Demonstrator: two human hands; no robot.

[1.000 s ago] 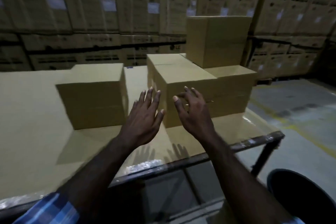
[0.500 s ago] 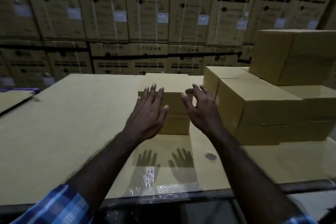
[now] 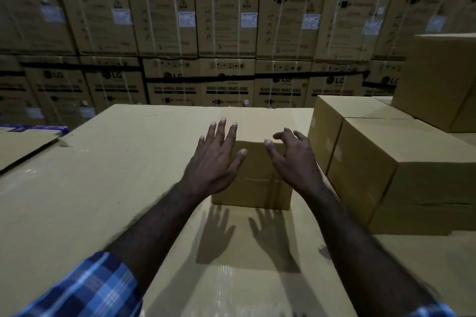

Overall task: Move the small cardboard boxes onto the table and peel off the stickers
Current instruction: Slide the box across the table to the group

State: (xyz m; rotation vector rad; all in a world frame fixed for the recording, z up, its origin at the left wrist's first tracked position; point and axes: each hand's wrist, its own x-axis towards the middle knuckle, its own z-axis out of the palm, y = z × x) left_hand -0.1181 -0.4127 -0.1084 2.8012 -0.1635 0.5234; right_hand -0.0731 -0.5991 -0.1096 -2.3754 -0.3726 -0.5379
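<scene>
1. A small cardboard box (image 3: 257, 177), matte brown with square edges and a tape seam across its near face, is sitting alone near the middle of the tabletop (image 3: 103, 188), which is covered with flat cardboard sheets.
2. A stack of similar boxes (image 3: 386, 162) is standing just beside it on the right; the tabletop on the left is lying wide and flat.
3. The left hand (image 3: 216, 162) is hovering before the box, its grip spread with straight fingers.
4. The right hand (image 3: 293, 159) is hovering too, fingers loosely curved, holding nothing.
</scene>
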